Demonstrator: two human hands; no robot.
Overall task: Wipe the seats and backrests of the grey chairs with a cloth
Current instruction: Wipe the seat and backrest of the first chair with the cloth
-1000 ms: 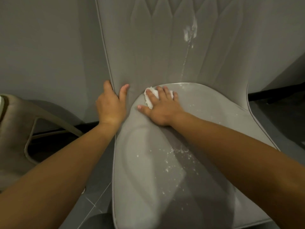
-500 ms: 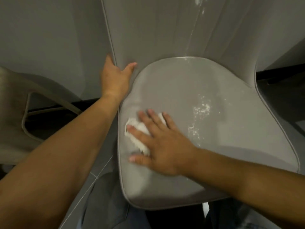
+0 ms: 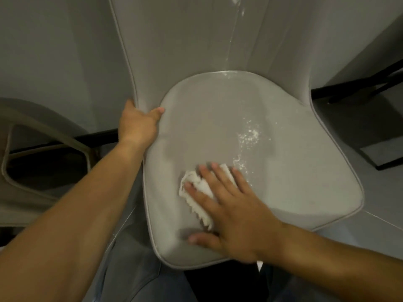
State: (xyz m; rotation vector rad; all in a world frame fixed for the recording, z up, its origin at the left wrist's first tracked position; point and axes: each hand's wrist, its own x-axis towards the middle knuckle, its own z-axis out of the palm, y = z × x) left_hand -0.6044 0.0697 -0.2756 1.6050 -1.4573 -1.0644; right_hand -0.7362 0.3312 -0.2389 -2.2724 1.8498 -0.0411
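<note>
Right hand (image 3: 229, 205) is flat on the cloth (image 3: 197, 194), fingers spread and straight, pressing it down onto the seat (image 3: 283, 182) at the lower middle of the frame. No grip there, just a palm and fingers pinning the crumpled white wad to the grey cushion. The cloth peeks out to the left of the fingers and a little above them.

Over at centre left, the left hand (image 3: 137, 125) clamps the side edge of the backrest (image 3: 185, 40) right where it meets the seat, thumb curled round the front, steadying the chair.

Now the thing that matters: the white crumbs (image 3: 250, 136). They lie up and to the right of the cloth, the nearest specks just beside the fingertips, the thicker patch further toward the middle right of the seat. So the wiping hand is the near one by far, and the mess sits ahead of its fingers, not under them. A push up and right looks like the sensible stroke.

And higher still, a white streak (image 3: 231, 40) runs down the backrest from the top edge of the frame to the seat's rear rim, looking not yet wiped. The seat's left side, by the bracing hand, shows no crumbs.
</note>
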